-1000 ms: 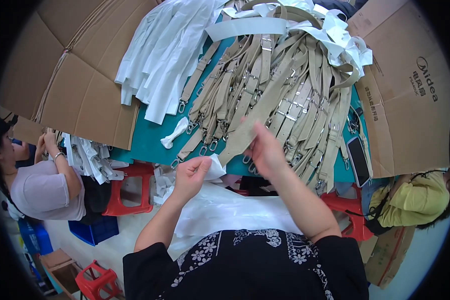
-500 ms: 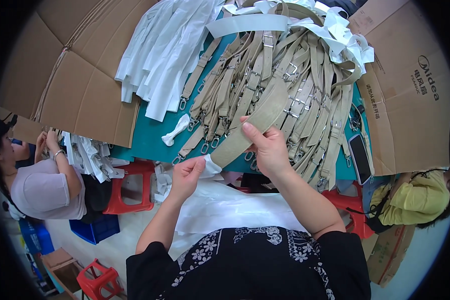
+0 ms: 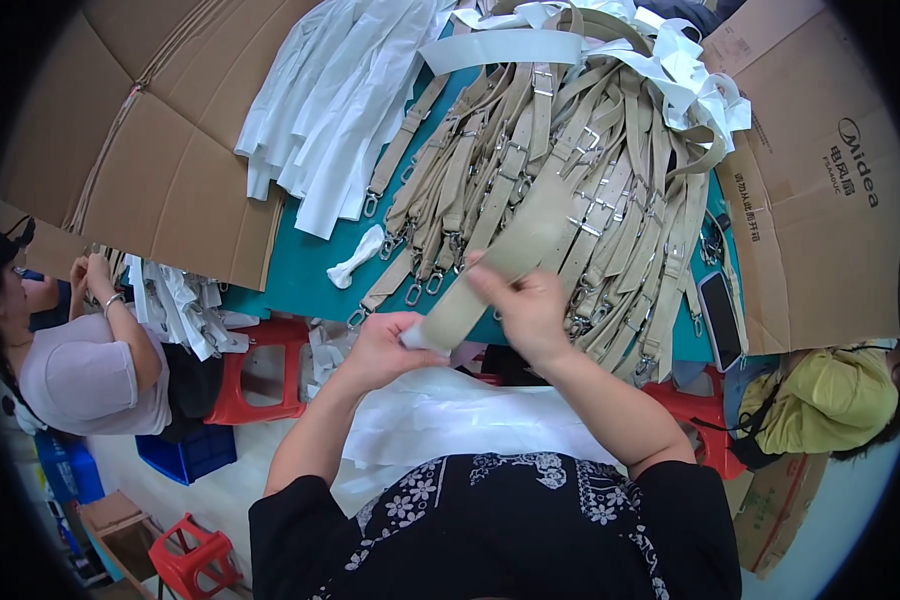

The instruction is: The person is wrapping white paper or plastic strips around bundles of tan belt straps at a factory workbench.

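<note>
A wide beige strap [image 3: 462, 312] slants over the near edge of the heap, held between both hands. Its near end is covered with white wrapping [image 3: 416, 338], and my left hand [image 3: 382, 352] is closed round that end. My right hand [image 3: 532, 315] pinches the strap farther up; its fingers are slightly blurred. Under and beyond the strap lies a heap of beige straps [image 3: 620, 190] with metal buckles and clasps. A small twisted white wrap [image 3: 355, 257] lies on the green table [image 3: 300, 290], left of the heap.
Long white sheets [image 3: 330, 110] lie at the far left of the table. Cardboard [image 3: 170, 130] flanks the left, another box [image 3: 810, 190] the right. A phone [image 3: 718, 315] lies near the right edge. Red stools [image 3: 260, 385] and a person [image 3: 90, 360] are at left; another person [image 3: 820, 400] at right.
My left hand has wrapped more fully round the strap's white-covered end and moved slightly right. My right hand has shifted a little left and down along the strap.
</note>
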Demonstrator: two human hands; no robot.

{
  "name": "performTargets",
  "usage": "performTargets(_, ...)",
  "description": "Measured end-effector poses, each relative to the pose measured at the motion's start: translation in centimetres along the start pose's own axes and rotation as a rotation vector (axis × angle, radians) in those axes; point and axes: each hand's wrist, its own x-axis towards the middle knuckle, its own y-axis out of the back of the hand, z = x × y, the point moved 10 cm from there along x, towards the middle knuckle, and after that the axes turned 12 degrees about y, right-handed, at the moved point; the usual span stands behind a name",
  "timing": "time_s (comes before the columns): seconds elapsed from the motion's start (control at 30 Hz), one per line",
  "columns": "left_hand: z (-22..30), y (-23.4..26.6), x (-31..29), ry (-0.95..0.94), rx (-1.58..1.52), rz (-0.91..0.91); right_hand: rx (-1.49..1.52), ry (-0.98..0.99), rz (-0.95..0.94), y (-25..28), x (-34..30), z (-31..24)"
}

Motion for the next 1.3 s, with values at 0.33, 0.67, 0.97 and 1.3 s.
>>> performTargets(0.33,-1.2,2.6,0.2,-0.008,-0.226,0.216,-0.025,0.033,0.171,1.2,-1.0,0.1)
performTargets(0.67,2.9,2.8,-1.5,-0.103,0.135,0.115,0.059,-0.282,-0.242,-4.4,-4.7,4.8)
performTargets(0.97,-2.2,4.5,-2.6,0.039,-0.069,0.210,0.130,-0.188,0.131,1.4,0.0,0.1)
performTargets(1.3,-0.7,3.9,-2.8,-0.140,-0.099,0.273,-0.190,0.053,-0.126,-4.3,-3.2,0.1)
